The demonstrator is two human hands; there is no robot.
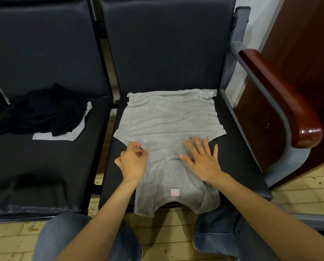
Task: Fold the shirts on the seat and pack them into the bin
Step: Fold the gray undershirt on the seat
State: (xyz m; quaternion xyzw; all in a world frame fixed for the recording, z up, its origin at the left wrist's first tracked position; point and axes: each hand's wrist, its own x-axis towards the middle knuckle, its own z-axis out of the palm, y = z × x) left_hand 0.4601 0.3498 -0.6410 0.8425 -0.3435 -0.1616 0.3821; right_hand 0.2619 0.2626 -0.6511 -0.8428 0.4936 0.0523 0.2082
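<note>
Grey shirt (168, 125) lay spread on right seat (240, 147), collar at near edge. Left hand (133, 162) pinched its left edge, fingers curled. Right hand (202, 159) pressed flat, fingers splayed. Dark pile (44, 112) on left seat (44, 166).

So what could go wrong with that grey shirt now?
1. The neck end of the grey shirt hangs over the front of the seat, so it might slip onto the floor if tugged.
2. The left hand pinches one side while the right hand presses flat, so the fold could come out crooked.
3. The cloth by the right hand looks rumpled, so creases may get folded in.
</note>
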